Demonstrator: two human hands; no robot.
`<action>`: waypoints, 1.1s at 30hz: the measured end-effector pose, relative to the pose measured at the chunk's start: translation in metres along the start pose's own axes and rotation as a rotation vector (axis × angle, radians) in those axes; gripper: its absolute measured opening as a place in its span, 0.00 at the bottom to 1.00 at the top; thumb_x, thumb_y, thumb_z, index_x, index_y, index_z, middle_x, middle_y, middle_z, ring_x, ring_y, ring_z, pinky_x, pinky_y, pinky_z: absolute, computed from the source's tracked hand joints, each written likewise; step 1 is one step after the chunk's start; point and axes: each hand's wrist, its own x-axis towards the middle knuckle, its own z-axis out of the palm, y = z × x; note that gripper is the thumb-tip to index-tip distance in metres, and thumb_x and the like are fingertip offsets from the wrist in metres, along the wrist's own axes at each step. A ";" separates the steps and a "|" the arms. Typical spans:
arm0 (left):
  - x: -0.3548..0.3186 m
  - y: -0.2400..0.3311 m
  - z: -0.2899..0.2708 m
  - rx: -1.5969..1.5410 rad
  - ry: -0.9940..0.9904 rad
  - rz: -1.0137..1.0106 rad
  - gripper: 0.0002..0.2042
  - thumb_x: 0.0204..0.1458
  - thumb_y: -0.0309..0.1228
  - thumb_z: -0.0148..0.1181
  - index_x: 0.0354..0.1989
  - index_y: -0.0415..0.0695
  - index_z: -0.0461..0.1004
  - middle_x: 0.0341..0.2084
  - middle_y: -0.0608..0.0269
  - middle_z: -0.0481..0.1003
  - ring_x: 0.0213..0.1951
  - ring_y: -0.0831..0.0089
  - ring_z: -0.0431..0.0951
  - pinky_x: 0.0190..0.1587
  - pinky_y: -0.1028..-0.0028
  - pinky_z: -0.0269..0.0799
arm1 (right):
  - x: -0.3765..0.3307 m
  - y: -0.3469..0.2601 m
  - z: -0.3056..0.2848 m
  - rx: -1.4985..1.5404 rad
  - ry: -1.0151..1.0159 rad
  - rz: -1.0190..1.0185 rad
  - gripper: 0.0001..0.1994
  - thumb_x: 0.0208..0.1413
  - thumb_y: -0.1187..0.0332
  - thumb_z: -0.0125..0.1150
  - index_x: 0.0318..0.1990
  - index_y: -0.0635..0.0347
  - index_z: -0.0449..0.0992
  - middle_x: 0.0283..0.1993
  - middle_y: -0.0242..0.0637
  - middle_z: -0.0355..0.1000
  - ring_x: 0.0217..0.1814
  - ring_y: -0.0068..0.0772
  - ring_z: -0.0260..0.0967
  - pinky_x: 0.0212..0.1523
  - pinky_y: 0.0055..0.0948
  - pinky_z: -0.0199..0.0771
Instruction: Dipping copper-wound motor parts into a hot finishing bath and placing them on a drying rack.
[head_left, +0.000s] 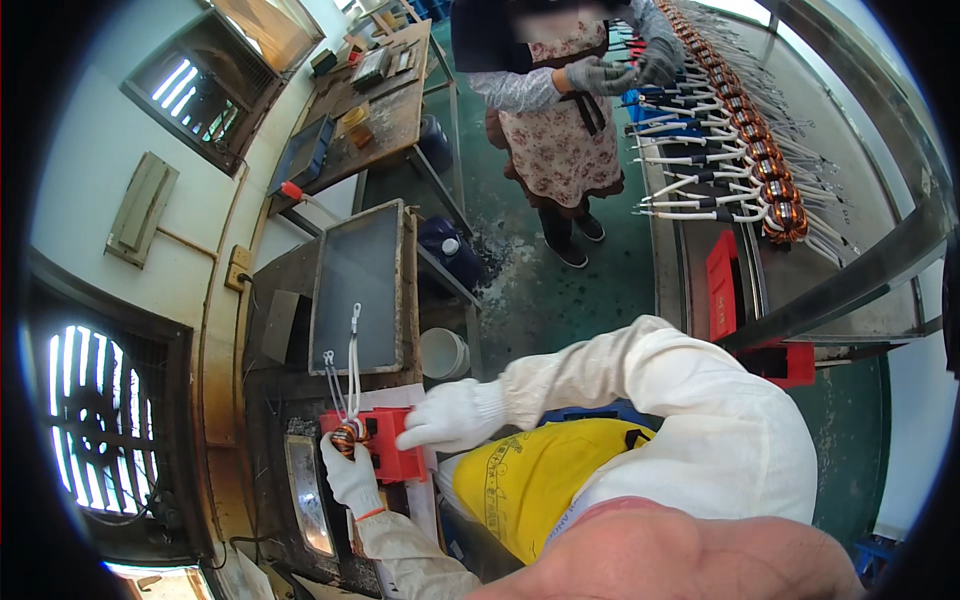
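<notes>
My left hand, in a white knitted glove, grips a copper-wound ring coil. White sleeved leads with metal lugs at their tips stand up from the coil toward the far side. Beside it sits a red plastic bin on the workbench. My right hand, also gloved in white, is at the bin's right edge with its fingers drawn together. Whatever those fingertips may hold is hidden.
Beyond the bin lies a grey framed tray. A white bucket and blue jug stand below the bench. Across the aisle, a gloved person works at a table with a long row of copper coils. Another red bin is nearer.
</notes>
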 end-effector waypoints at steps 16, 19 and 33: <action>0.010 -0.002 -0.004 0.055 -0.227 -0.142 0.39 0.48 0.43 0.66 0.67 0.46 0.55 0.48 0.38 0.78 0.49 0.37 0.78 0.51 0.46 0.74 | 0.150 0.060 0.080 -0.107 -0.142 -0.064 0.45 0.37 0.67 0.68 0.71 0.49 0.61 0.48 0.38 0.74 0.51 0.43 0.74 0.53 0.41 0.70; 0.003 0.007 -0.030 -0.016 -0.331 -0.135 0.40 0.48 0.44 0.68 0.68 0.44 0.56 0.49 0.35 0.76 0.51 0.37 0.76 0.53 0.48 0.73 | 0.145 0.059 0.088 -0.128 -0.058 -0.068 0.46 0.36 0.66 0.69 0.71 0.52 0.61 0.48 0.38 0.74 0.50 0.43 0.74 0.54 0.40 0.69; -0.041 -0.013 -0.011 0.152 0.246 0.210 0.29 0.51 0.43 0.68 0.59 0.43 0.68 0.39 0.50 0.72 0.41 0.49 0.75 0.43 0.54 0.71 | 0.162 0.044 0.095 -0.183 -0.068 -0.023 0.15 0.37 0.61 0.72 0.34 0.52 0.77 0.33 0.39 0.76 0.39 0.45 0.78 0.41 0.43 0.77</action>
